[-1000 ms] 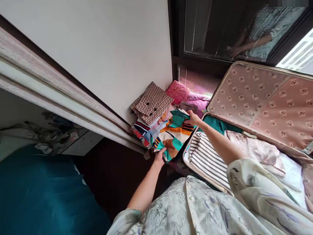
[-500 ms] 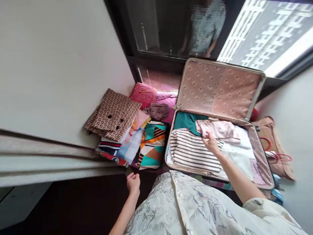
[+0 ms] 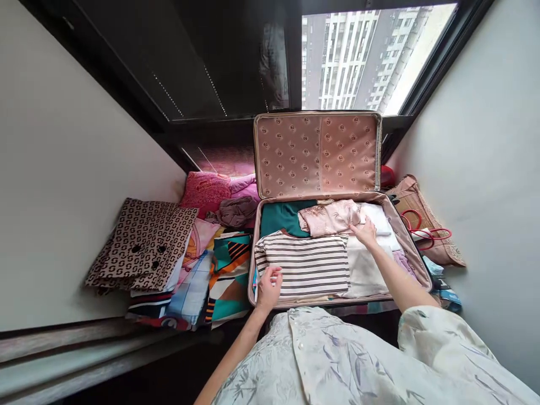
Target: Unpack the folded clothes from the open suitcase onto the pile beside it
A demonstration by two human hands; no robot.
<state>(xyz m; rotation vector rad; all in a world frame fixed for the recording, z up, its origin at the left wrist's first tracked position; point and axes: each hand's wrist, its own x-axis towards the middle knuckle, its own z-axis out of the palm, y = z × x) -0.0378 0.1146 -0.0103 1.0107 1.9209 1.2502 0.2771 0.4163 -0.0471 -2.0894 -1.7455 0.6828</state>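
An open suitcase [image 3: 424,281] holds folded clothes. My left hand [image 3: 269,288] is over the left edge of a black-and-white striped top [image 3: 312,261], fingers loosely curled and apart, holding nothing; whether it touches the cloth I cannot tell. At the lower right corner of a folded pale pink satin garment [image 3: 324,218], my right hand [image 3: 365,232] lies with fingers spread, the fingertips at its edge. Dark green cloth [image 3: 282,216] sits in the back left of the case. White folded clothes [image 3: 367,267] fill the right part, with lilac cloth [image 3: 403,261] along the right side.
Left of the case lie a geometric-patterned cloth [image 3: 230,281], a brown patterned garment [image 3: 152,242] on a clothes pile, a mauve bundle [image 3: 238,212] and a pink cushion [image 3: 206,188]. A tan bag [image 3: 405,194] with red cord [image 3: 426,233] is at the right. The raised lid [image 3: 291,157] stands before the window.
My left hand has moved from outside the case, beside the clothes pile, to above the striped top. My right hand has shifted rightward along the pink garment. The view has turned.
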